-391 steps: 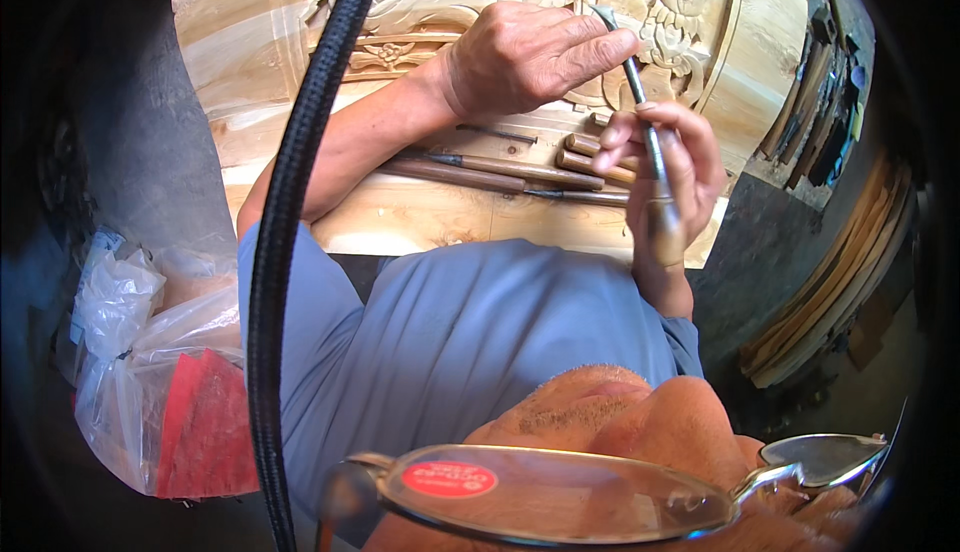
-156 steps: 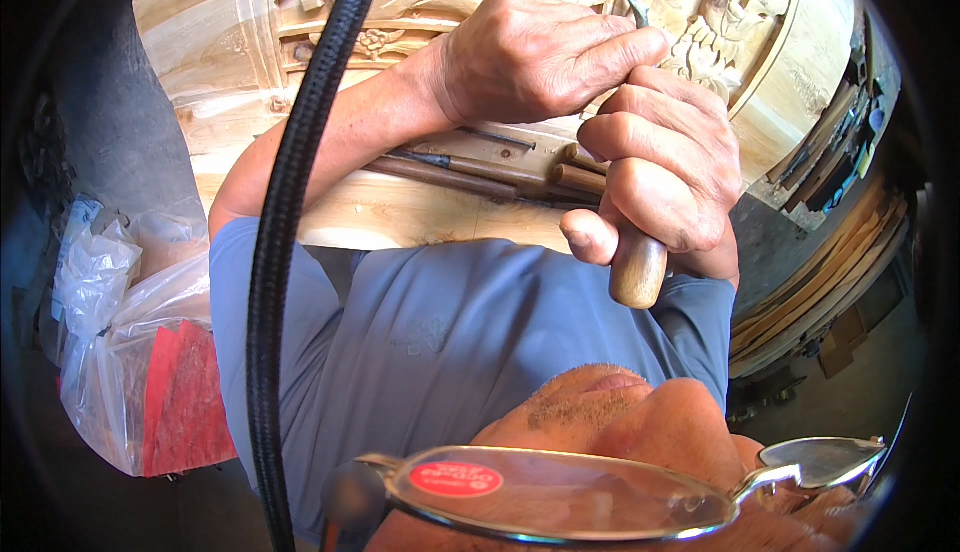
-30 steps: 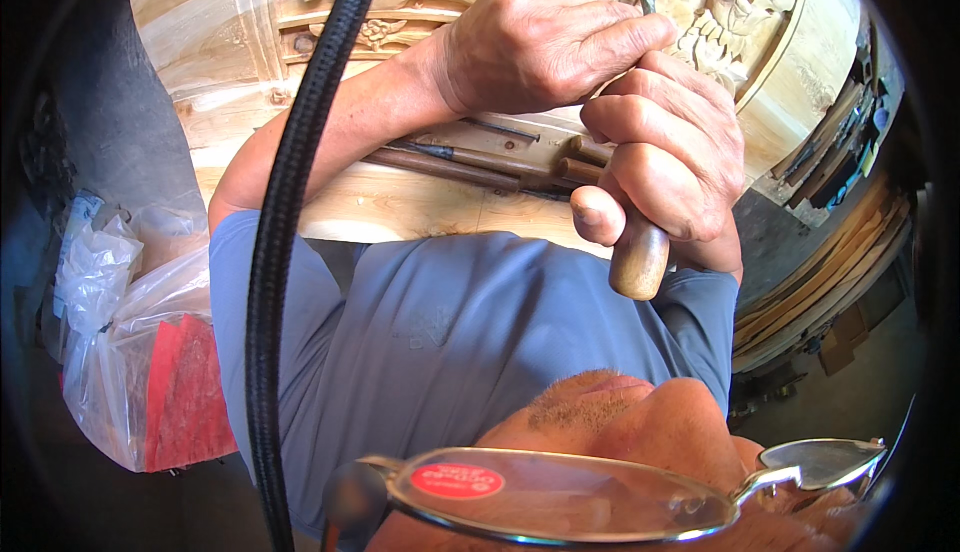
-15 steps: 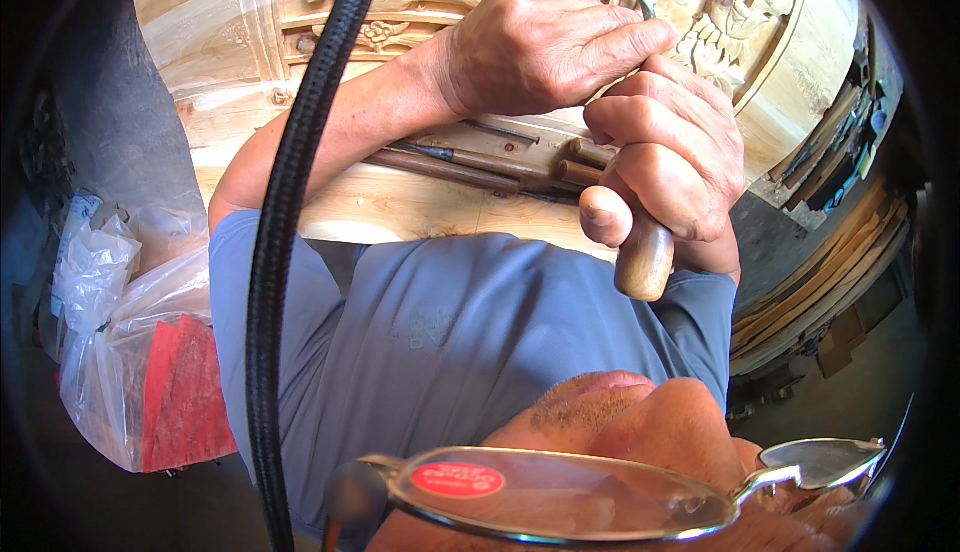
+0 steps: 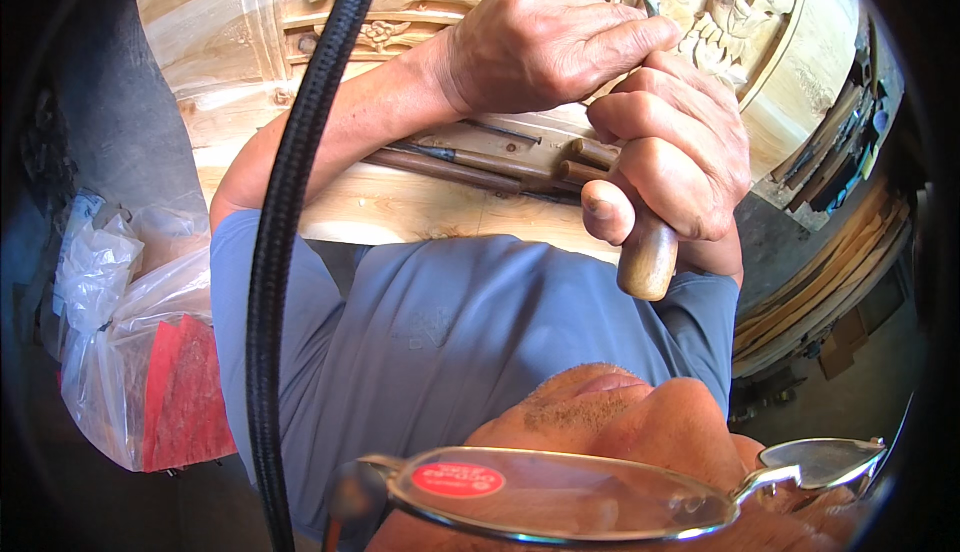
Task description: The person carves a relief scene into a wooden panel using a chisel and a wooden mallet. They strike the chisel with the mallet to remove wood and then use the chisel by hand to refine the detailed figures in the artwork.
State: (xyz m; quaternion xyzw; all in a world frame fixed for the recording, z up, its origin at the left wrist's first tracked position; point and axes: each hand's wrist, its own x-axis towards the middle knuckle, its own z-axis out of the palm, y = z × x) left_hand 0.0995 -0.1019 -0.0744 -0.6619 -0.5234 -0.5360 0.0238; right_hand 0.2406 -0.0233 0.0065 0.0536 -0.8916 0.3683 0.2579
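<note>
My right hand (image 5: 685, 142) is wrapped round the rounded wooden handle of a carving chisel (image 5: 648, 262), whose butt end points toward my chest. The chisel's metal blade tip shows just past my left thumb, close to the carved relief. My left hand (image 5: 550, 47) lies against my right one, its fingers pressed together at the blade; most of its grip is hidden underneath. Beneath both hands spreads a pale wooden panel (image 5: 225, 12) with raised carving (image 5: 715, 42) of scrolls and figures.
Several more wood-handled chisels (image 5: 450, 167) lie on the pale wood between my arms and body. A black braided cable (image 5: 290, 182) hangs across the left side. A plastic bag with red material (image 5: 185, 392) is at lower left; stacked curved boards (image 5: 830, 282) stand at right.
My right hand and the chisel handle have shifted very slightly to the right. My left hand stays almost in the same place on the blade.
</note>
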